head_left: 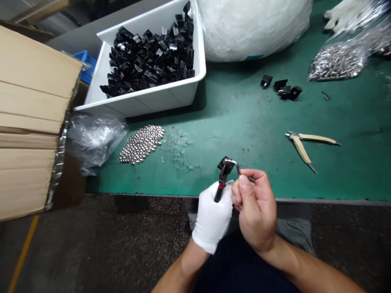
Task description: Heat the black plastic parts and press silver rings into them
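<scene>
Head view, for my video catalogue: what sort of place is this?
Probably a factory workbench: a white bin of black plastic parts, rows of small metal fittings, and cream-handled cutters.

the white-gloved left hand [213,215] is closed in a grip, the left forearm [189,261] trailing toward seven o'clock. just beside it at three o'clock, the bare right hand [255,209] is curled in a thumb-and-finger pinch, the right forearm [295,260] slanting toward four o'clock.
</scene>
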Available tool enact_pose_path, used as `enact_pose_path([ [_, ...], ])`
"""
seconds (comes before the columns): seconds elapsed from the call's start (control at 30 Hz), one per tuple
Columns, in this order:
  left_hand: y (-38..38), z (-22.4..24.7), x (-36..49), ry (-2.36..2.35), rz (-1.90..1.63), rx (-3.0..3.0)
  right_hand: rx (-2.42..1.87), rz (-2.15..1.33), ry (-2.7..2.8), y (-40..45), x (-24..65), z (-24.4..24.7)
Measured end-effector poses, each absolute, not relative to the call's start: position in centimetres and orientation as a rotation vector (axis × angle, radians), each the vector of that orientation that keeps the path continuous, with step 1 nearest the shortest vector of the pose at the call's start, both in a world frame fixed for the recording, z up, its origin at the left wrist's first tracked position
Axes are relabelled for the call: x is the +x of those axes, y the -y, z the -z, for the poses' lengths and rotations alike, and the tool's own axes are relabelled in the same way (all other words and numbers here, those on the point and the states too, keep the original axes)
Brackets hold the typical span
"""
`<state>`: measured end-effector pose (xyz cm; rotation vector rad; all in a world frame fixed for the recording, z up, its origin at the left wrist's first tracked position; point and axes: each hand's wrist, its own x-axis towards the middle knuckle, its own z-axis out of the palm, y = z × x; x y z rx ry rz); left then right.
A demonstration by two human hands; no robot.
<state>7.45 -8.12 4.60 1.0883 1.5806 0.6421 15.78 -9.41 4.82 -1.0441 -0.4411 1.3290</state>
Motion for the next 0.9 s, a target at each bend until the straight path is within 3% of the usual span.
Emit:
enact_pose_path([
  [0.37, 8.1, -4.6, 5.7, -1.707, -0.491, 1.463, -1.099, -1.367, 0.494, 9.8, 17.2, -4.6],
  [0.9, 6.6, -5.2, 3.2, -1.596, -0.268, 1.789, -1.370, -1.460, 0.998, 8.3, 22.5, -6.9],
])
